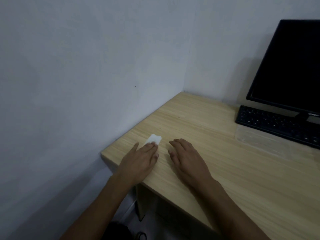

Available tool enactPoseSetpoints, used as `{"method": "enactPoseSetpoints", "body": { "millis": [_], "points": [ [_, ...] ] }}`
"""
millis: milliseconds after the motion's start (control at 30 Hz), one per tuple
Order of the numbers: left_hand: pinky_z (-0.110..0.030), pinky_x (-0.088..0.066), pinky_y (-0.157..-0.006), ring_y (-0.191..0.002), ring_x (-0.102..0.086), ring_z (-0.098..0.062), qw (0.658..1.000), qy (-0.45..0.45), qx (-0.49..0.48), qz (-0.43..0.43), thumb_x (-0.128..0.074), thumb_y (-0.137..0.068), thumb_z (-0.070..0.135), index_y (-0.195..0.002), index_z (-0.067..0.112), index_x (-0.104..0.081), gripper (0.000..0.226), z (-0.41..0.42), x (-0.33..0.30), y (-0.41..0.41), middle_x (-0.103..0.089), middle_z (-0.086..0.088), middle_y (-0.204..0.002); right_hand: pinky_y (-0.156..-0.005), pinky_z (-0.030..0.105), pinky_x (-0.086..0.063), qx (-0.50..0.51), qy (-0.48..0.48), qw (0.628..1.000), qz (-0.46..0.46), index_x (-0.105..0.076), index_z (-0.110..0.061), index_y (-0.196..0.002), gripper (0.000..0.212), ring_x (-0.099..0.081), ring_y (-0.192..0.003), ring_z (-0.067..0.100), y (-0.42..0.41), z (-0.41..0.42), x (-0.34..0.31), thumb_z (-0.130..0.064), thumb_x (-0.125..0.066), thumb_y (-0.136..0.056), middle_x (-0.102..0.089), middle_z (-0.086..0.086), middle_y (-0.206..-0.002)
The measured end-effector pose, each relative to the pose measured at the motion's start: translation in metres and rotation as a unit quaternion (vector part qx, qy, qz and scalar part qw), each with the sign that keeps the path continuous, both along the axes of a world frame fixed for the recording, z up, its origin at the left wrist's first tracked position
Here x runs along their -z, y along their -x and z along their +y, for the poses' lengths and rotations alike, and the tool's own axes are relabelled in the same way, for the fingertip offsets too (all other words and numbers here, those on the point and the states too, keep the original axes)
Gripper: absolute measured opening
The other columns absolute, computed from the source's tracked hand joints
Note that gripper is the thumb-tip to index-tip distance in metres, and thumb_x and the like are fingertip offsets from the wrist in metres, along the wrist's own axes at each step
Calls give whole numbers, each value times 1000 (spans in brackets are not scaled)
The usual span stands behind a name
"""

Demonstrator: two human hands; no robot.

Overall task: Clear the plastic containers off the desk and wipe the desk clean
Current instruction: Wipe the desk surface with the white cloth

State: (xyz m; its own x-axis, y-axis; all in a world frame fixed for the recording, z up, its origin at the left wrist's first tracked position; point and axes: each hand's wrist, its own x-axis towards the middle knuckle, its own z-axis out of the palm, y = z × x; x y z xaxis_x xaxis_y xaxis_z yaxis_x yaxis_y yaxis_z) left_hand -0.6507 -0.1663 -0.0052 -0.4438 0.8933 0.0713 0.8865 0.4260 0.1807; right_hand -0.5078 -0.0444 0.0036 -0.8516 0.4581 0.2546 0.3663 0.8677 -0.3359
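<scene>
A small white folded tissue (153, 138) lies on the light wooden desk (216, 161) near its left edge. My left hand (141, 157) lies flat with straight fingers, its fingertips pressing the near end of the tissue. A short way to the right, my right hand (186, 157) rests palm down on the bare desk and holds nothing. A clear plastic container (259, 141) lies on the desk in front of the keyboard, faint and hard to make out.
A black keyboard (278, 126) and a dark monitor (290, 66) stand at the back right. Grey walls close off the desk's left and rear sides. The desk's front-left corner (103, 154) is close to my left hand. The floor below is dark.
</scene>
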Motion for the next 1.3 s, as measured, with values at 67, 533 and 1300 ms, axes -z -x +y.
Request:
{"method": "enactPoseSetpoints", "body": {
  "millis": [67, 533, 1300],
  "points": [
    [-30, 0, -118, -144, -15, 1, 1000, -17, 9, -2, -21, -105, 36, -152, 22, -24, 49, 7, 1, 0, -20, 10, -159, -112, 21, -16, 2, 2, 1000, 8, -37, -22, -145, 46, -25, -141, 10, 1, 0, 3, -40, -26, -103, -38, -2, -150],
    [-38, -11, -117, -145, -19, -12, 996, 31, -79, 2, -22, -104, 34, -150, 13, -25, 51, 48, -12, 60, -20, 0, -159, -109, 18, -12, -9, -29, 999, 12, -45, -21, -139, 68, -28, -140, 12, 0, 1, 7, -50, -5, -91, -45, -1, -144],
    [-39, -31, -107, -135, -31, -35, 985, -29, -161, -46, -19, -107, 19, -154, 16, -8, 48, 11, -4, 30, -37, -22, -141, -105, 15, -15, -40, -33, 998, 41, -58, -18, -125, 41, -34, -135, 13, -2, -2, 3, -37, -29, -102, -52, 0, -134]
  ]
}}
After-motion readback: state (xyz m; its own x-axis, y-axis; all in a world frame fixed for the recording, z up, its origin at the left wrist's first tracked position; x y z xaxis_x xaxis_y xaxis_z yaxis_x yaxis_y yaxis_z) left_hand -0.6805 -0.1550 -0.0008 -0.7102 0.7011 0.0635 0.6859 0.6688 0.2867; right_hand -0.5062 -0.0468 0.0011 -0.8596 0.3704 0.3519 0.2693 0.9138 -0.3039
